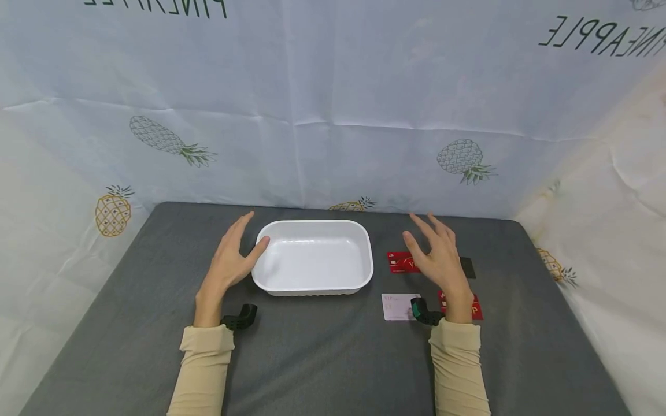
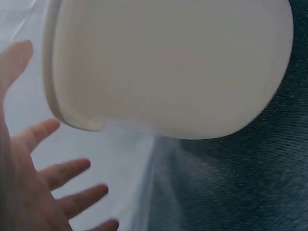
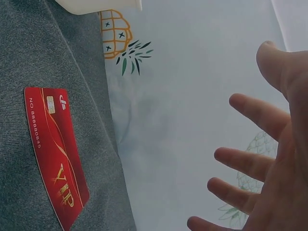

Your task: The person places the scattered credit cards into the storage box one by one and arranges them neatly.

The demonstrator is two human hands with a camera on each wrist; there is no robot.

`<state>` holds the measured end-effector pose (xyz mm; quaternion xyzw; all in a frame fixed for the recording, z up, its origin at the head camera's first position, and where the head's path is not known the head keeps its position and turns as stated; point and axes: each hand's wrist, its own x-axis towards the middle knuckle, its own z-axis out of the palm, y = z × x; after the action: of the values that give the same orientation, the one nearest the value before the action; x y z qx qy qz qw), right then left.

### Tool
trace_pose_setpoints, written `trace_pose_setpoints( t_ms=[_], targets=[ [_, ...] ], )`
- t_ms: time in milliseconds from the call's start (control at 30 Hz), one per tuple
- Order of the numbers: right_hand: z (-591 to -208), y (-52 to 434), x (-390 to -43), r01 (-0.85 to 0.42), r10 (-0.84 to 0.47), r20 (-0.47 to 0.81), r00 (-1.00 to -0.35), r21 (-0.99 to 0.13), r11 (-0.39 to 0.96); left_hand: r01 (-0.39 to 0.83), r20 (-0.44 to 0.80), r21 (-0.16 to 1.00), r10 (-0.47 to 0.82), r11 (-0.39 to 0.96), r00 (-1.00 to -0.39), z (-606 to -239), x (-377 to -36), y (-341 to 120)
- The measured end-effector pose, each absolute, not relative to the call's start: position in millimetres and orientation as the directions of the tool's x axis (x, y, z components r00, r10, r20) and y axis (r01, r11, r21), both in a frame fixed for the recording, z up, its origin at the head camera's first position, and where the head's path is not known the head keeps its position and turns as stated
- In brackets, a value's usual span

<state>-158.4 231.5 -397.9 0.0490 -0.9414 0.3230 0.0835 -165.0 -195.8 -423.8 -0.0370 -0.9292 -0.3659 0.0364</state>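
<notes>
White tray sat mid-table, left hand open, thumb at its rim. Right hand open, hovering over red VIP card. Only right wrist view showed card's chip and lettering; only head view showed white card.

I've got a table in front of me covered in a dark grey, felt-like cloth, running right up to the pineapple-print backdrop. Sitting on it, a bit left of centre, is a white plastic tray with rounded corners, long side facing me. To the right of the tray there's a little cluster of cards lying flat: a red card with gold VIP lettering nearest the back, a black card further right of it, a white card closer to me, and another red card right of that one, partly hidden. None of the cards touch the tray.
</notes>
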Motion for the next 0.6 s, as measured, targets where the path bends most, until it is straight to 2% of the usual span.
trace_pose_setpoints(
  t_ms=[300, 600],
  targets=[
    [-409.4, 244.7, -163.1, -0.237, -0.049, 0.272, -0.961, -0.722, 0.65, 0.163, 0.11, 0.87, 0.14, 0.466, -0.984, -447.5, -169.7, -197.6],
    [-417.7, 255.7, -162.7, -0.141, 0.095, 0.231, -0.968, -0.818, 0.558, 0.176, 0.123, 0.929, 0.178, 0.325, -0.976, -464.0, -174.3, -195.5]
  ],
)
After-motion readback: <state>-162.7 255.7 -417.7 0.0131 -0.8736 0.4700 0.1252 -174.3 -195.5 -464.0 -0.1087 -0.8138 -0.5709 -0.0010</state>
